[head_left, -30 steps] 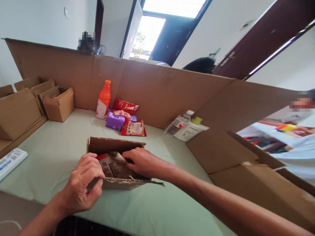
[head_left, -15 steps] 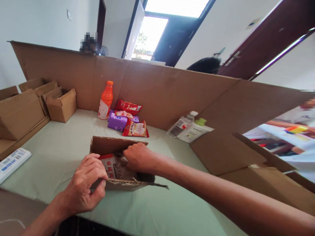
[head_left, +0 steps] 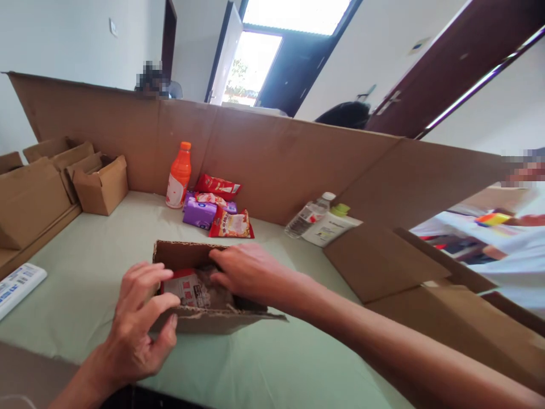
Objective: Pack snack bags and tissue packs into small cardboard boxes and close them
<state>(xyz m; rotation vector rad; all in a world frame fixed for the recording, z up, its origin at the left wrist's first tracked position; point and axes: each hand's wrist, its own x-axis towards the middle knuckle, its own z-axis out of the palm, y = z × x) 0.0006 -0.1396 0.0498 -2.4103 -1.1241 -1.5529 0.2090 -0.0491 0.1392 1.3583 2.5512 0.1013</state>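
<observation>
A small cardboard box (head_left: 213,322) stands on the green cloth in front of me, its top uncovered. Inside lies a red and white packet (head_left: 187,288) with printed characters, beside a brownish clear-wrapped part I cannot make out. At the box's left end is my left hand (head_left: 138,318), fingers spread and thumb apart; its fingertips are by the rim and grip nothing visible. My right hand (head_left: 247,272) reaches over the right part of the box. Its thumb and forefinger are apart over the contents, while the other fingers are hidden.
Behind the box are an orange bottle (head_left: 179,176), a purple pack (head_left: 200,213) and red snack packets (head_left: 232,223). A clear bottle (head_left: 304,218) leans by a white pouch (head_left: 332,228). Cardboard boxes (head_left: 100,184) stand left, a cardboard wall (head_left: 264,159) behind; people are beyond.
My left fingers have spread and come off the box rim. My right thumb and forefinger have parted, and that hand is slightly higher in the box. The whole view has shifted a little.
</observation>
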